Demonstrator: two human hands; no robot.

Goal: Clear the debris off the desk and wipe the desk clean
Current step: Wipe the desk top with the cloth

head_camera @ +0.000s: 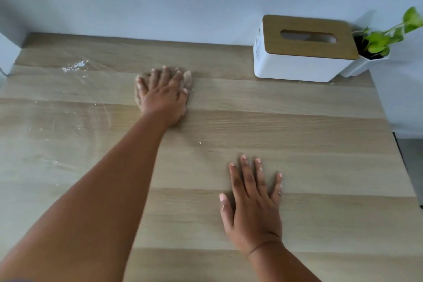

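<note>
She has her left hand (163,92) stretched far out over the wooden desk (297,167), fingers spread and pressing flat on a brownish wiping cloth (188,80) that is bunched beneath the palm; only its edges show past the fingertips and on the thumb side. The frame is soft there, so I can't say for certain whether it's a rag or a wad of paper. Her right hand (254,199) rests closer to her body, palm down and fingers fanned out on bare wood, holding nothing, and looks to be bracing her as she leans.

What matters for the next stroke is off to the left of the cloth. A patch of white powdery debris (74,66) sits near the far left corner, well apart from the cloth and a little farther back, and pale smear arcs (100,112) curve down the left part of the desk toward the near edge. So the dirty ground lies leftward of the wiping hand, and the left arm is plainly the nearer one for it. Nothing stands between cloth and powder, so I'd judge a sweep to the left runs unobstructed.

One small crumb (199,142) lies between the two hands. At the far right, a white tissue box with a wooden lid (304,52) stands against the wall, touching or just beside a white planter holding a green plant (375,43). A few specks show at the box's front foot, awkward to reach.
</note>
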